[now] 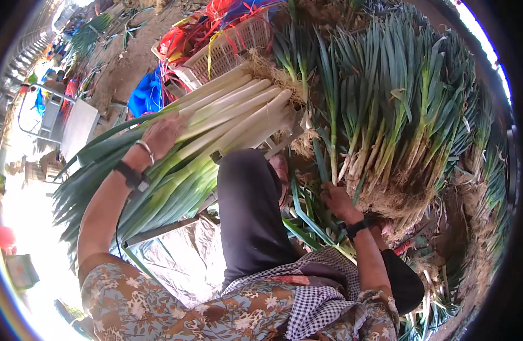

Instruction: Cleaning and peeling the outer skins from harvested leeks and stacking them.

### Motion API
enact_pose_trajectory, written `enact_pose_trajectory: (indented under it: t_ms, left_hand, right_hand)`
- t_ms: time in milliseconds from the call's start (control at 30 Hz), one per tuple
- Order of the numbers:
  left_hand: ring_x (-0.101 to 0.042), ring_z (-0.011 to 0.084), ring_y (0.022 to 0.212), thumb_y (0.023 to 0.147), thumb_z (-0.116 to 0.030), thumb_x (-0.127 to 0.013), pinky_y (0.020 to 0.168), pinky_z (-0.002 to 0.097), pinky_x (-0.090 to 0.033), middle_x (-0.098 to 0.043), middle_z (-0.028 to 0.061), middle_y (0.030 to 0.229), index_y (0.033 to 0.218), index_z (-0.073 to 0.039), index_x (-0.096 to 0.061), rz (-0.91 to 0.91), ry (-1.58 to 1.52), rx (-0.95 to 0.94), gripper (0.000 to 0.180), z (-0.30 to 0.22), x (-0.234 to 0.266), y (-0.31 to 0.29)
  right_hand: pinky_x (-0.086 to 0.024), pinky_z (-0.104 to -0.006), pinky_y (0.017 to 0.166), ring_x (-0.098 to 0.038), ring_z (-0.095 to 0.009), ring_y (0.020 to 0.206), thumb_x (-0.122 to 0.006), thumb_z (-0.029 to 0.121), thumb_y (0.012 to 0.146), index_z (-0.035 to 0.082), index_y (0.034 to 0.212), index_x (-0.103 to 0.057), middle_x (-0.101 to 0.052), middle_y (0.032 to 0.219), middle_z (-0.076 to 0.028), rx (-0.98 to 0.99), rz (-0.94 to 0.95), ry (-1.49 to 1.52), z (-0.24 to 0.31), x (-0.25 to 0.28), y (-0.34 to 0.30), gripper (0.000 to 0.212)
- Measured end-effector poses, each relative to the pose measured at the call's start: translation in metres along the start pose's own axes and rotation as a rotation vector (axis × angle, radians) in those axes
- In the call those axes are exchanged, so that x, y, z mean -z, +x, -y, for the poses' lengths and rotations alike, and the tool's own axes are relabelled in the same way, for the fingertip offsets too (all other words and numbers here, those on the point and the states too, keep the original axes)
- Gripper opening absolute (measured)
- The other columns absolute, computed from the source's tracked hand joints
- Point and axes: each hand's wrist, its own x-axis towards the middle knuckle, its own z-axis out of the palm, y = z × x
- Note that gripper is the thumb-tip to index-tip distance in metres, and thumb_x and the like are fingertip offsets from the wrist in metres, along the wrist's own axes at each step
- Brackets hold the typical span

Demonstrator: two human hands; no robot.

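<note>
Leeks are the work in hand: a cleaned bundle lies across your lap and the frame beside your knee, white shanks toward the upper right, green leaves fanning to the lower left. Your left hand rests flat on top of this bundle, fingers spread and pressing down, not closed around it. Your right hand reaches into the base of the untrimmed pile ahead of you; its grip looks closed on one or two stalks near the roots, though leaves hide the fingertips, so you cannot tell exactly what it pinches.

Judged from this layout, the step in hand is drawing a fresh stalk from the pile while steadying the sorted bundle. The next move likely calls for a firm pull along the stalk's length, clear of the tangled roots, with the left hand holding the bundle level. A plastic basket with coloured ties stands behind the bundle.
</note>
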Motion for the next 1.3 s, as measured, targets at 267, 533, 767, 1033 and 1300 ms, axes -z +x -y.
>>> enact_pose_trajectory:
  t_ms: [267,533,767,1033,1300]
  left_hand:
    - [-0.057,0.0357,0.109,0.093,-0.018,-0.049,0.093,0.0489,-0.044,-0.054,0.0177,0.13,0.142,-0.018,-0.042,-0.123,0.137,-0.149,0.05,-0.01,-0.036,0.016]
    - [-0.056,0.0348,0.102,0.091,-0.01,-0.051,0.091,0.0396,-0.047,-0.052,0.016,0.126,0.139,-0.009,-0.045,-0.005,0.163,0.108,0.049,0.01,-0.036,0.03]
    - [-0.043,0.0335,0.126,0.09,-0.009,-0.053,0.109,0.0456,-0.03,-0.048,0.014,0.134,0.133,-0.009,-0.052,-0.155,0.338,-0.018,0.044,0.014,-0.038,0.019]
    - [-0.055,0.0356,0.11,0.09,-0.015,-0.055,0.094,0.0404,-0.044,-0.059,0.0159,0.114,0.118,-0.003,-0.06,0.236,0.379,-0.094,0.031,0.035,-0.022,0.096]
    - [-0.062,0.0194,0.105,0.096,-0.03,-0.054,0.09,0.0323,-0.049,-0.063,0.0103,0.12,0.123,0.001,-0.058,0.351,-0.875,-0.286,0.042,-0.224,-0.001,0.191]
  right_hand:
    - [-0.046,-0.0518,0.075,-0.056,-0.048,0.091,-0.057,0.015,0.088,0.001,0.104,-0.05,-0.06,0.092,-0.027,-0.035,-0.019,0.069,-0.033,-0.021,-0.002,0.023]
    - [-0.047,-0.044,0.08,-0.059,-0.042,0.093,-0.057,0.016,0.088,-0.002,0.103,-0.058,-0.06,0.102,-0.023,0.039,-0.125,0.032,-0.069,-0.041,0.019,0.023]
    - [-0.045,-0.0449,0.087,-0.057,-0.038,0.104,-0.059,0.018,0.091,-0.003,0.116,-0.054,-0.06,0.111,-0.024,-0.334,-1.056,0.158,-0.1,0.029,0.026,0.033]
    - [-0.05,-0.0454,0.072,-0.062,-0.035,0.077,-0.071,0.02,0.079,-0.009,0.107,-0.053,-0.064,0.086,-0.018,-0.593,-0.866,-0.24,-0.188,0.049,0.021,0.045]
    - [-0.045,-0.0304,0.069,-0.052,-0.012,0.076,-0.058,0.049,0.091,0.003,0.111,-0.058,-0.053,0.075,-0.003,-0.196,-0.494,0.916,-0.071,0.102,-0.038,0.05]
